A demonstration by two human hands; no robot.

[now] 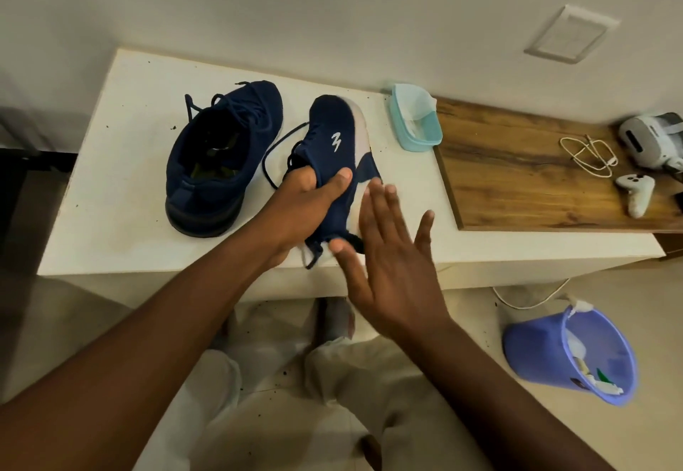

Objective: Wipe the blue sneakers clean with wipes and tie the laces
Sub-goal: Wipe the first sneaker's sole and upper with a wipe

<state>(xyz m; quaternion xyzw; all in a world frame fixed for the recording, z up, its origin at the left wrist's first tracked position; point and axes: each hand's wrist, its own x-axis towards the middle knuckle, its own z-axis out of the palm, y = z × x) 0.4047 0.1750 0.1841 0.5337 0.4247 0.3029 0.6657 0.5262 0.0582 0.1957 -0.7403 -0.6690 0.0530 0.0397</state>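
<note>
Two dark blue sneakers are on the white table [122, 190]. One sneaker [221, 153] stands upright at the left, its laces loose. The other sneaker [342, 145] is tipped on its side, white sole to the right. My left hand [310, 201] grips it at the collar, fingers inside the opening and thumb over the side. My right hand [388, 252] is flat with straight fingers against the sole near the heel; no wipe shows in it. A light blue wipes container [415, 118] with a white wipe sticking out sits to the right of the shoes.
A wooden board [525, 182] lies at the table's right with a white cable [587, 156], a white controller [637, 193] and a headset [654, 138]. A blue waste bin [569, 356] with used wipes stands on the floor at the right. My legs are under the table edge.
</note>
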